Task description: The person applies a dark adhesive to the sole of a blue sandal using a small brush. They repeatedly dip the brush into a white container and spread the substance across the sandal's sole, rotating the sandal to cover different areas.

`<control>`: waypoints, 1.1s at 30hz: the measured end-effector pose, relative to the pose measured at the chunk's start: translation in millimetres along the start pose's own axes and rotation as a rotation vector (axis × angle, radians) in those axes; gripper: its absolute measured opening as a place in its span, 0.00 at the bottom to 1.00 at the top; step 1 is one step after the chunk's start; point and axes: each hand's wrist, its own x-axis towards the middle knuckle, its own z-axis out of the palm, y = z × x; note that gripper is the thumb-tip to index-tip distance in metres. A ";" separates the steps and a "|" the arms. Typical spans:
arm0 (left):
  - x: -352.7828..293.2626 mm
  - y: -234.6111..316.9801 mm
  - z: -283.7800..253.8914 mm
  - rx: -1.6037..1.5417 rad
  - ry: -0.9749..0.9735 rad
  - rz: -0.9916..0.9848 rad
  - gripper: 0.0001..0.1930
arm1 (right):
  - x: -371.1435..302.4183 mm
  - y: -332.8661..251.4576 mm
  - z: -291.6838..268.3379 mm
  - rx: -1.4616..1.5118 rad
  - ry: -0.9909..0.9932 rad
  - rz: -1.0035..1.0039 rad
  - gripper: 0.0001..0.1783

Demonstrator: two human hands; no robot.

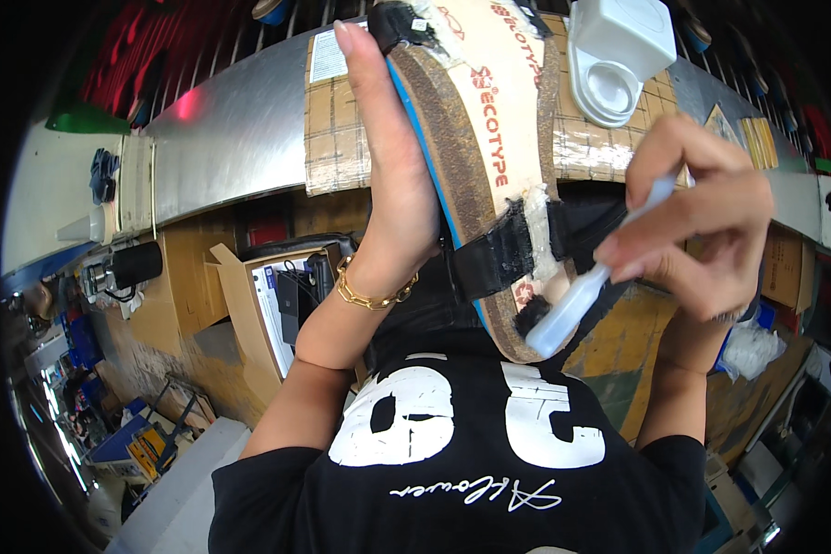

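Note:
A sandal footbed is held up with its underside toward me. It has a cream base, brown cork sides and a blue edge along the left. Black straps wrap under it, their ends smeared with whitish glue. My left hand grips the sandal from the left, thumb along the side and the other fingers hidden behind. Pinched in my right hand is a brush with a pale translucent handle. Its dark bristles touch the footbed's lower end, beside a black patch.
A white plastic glue container with a round opening stands on cardboard at the bench's far right. The metal bench extends left. Below it sits an open carton with black items. A rack with red light lies beyond.

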 end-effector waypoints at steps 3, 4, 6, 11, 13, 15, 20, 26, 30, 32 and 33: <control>-4.3 7.1 19.0 0.099 0.039 0.056 0.46 | 19.3 24.4 7.7 0.073 0.212 -0.013 0.09; -3.2 4.9 18.5 0.098 0.031 0.059 0.46 | 23.7 27.5 16.0 0.054 0.400 0.042 0.09; -0.7 7.4 15.7 0.081 0.064 0.078 0.46 | 21.6 32.0 18.0 -0.093 0.376 0.012 0.08; 9.2 5.5 -1.7 0.126 0.224 0.221 0.45 | -17.1 12.4 20.6 0.066 0.254 0.218 0.08; 12.6 2.9 -1.2 0.226 0.375 0.404 0.45 | -22.1 6.1 28.9 0.014 0.326 0.284 0.09; 10.0 3.1 -5.8 0.279 0.291 0.450 0.45 | -19.1 -1.1 40.3 -0.189 0.437 0.262 0.11; 9.8 -18.3 -39.5 0.353 0.304 0.544 0.37 | -29.8 -9.5 51.1 -0.513 0.500 0.068 0.21; 6.8 -24.0 -47.4 0.556 0.235 0.608 0.35 | -22.4 -15.3 39.0 -0.545 0.366 0.028 0.18; 6.6 -20.0 -42.9 0.430 0.233 0.580 0.36 | -18.2 -13.8 36.1 -0.476 0.311 0.052 0.17; 6.6 -21.4 -40.8 0.480 0.301 0.564 0.36 | -20.6 -17.8 35.8 -0.479 0.261 0.065 0.17; 6.1 -22.3 -39.5 0.507 0.334 0.555 0.37 | -21.4 -19.9 34.2 -0.465 0.207 0.050 0.16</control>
